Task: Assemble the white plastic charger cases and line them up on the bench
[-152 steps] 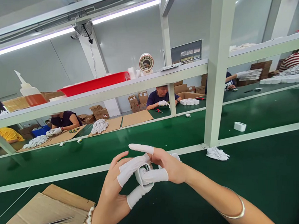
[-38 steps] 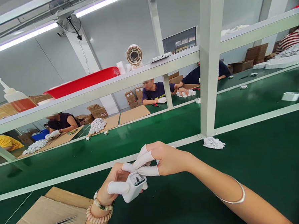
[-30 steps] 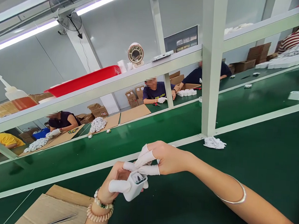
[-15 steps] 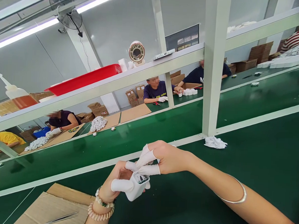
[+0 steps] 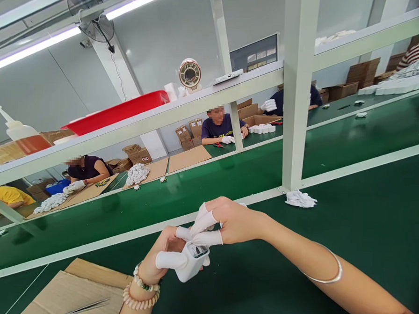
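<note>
A small white plastic housing (image 5: 188, 267) is tilted in my left hand (image 5: 169, 251), with its open end facing up and metallic and dark parts showing inside. White finger cots cover the fingertips of both hands. My left thumb presses the near side of the housing; other left fingers wrap behind it. At the housing's upper rim, the fingers of my right hand (image 5: 223, 222) are pinched together. Whatever they grip is hidden behind the finger cots. Tweezers (image 5: 85, 307) lie on a cardboard sheet (image 5: 79, 288) to the lower left.
A crumpled white cloth or glove (image 5: 300, 199) lies by the shelf post (image 5: 297, 91). Beyond the pale rail runs a green conveyor belt (image 5: 194, 179) with small parts. Overhead, a shelf holds a red tray (image 5: 120, 110) and a bottle (image 5: 24, 135). Several co-workers sit across the belt.
My hands and the housing hold almost the same pose. Small parts on the belt have shifted right. Across the belt, a co-worker's white-gloved hand has come into view beside the post.
</note>
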The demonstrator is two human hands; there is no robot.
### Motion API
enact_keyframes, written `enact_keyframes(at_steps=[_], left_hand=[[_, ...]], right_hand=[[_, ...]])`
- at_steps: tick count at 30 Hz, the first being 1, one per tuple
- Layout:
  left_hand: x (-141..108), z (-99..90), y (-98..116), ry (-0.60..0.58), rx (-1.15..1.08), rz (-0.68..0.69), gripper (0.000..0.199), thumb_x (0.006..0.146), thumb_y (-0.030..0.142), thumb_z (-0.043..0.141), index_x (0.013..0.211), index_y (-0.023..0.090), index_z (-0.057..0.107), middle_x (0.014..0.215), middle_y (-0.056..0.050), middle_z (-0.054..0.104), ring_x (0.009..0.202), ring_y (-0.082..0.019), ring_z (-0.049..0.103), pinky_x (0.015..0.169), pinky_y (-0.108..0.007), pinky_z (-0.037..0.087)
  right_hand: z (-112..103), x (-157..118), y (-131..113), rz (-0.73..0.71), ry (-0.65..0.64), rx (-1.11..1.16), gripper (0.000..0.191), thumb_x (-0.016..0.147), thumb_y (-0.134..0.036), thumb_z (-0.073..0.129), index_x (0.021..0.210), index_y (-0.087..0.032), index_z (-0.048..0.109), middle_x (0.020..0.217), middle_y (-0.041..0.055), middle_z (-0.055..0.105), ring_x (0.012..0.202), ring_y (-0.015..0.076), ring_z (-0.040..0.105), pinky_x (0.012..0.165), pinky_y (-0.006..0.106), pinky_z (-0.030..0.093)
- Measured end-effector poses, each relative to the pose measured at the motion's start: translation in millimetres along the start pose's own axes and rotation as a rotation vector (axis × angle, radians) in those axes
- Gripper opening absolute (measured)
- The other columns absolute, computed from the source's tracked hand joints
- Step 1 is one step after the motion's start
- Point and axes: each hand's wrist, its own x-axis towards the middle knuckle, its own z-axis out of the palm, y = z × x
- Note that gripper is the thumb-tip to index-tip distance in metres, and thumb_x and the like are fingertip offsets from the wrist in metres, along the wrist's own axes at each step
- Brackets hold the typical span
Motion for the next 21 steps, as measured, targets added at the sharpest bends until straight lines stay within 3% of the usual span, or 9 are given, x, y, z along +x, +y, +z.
enact_keyframes(at_steps=[6,13,21], left_hand=[[4,5.3,4,0.044,-0.008,-0.043,0.035,0.07,0.035,0.075,0.103,0.024,0.068,0.081,-0.004,0.07,0.067,-0.024,0.069,0.059,-0.041,0.057],[8,10.3,6,0.034,-0.038,-0.063,0.035,0.07,0.033,0.075,0.104,0.034,0.07,0.076,0.001,0.07,0.056,-0.017,0.066,0.057,-0.033,0.056],[7,6.3,3,0.046,-0.012,-0.088,0.032,0.07,0.034,0.076,0.101,0.028,0.07,0.083,-0.002,0.072,0.063,-0.021,0.068,0.061,-0.038,0.057]], right_hand=[[-1,0,1,0.097,-0.066,0.035,0.018,0.083,-0.025,0.066,0.095,-0.017,0.077,0.078,0.0044,0.072,0.072,0.0149,0.061,0.061,0.024,0.046],[-2,0,1,0.135,-0.089,0.089,0.018,0.083,-0.026,0.066,0.094,-0.017,0.077,0.08,0.0047,0.072,0.076,0.0155,0.063,0.064,0.023,0.047],[1,0,0,0.088,-0.073,-0.002,0.018,0.084,-0.026,0.066,0.09,-0.015,0.078,0.073,0.0053,0.071,0.071,0.0151,0.061,0.062,0.023,0.046]])
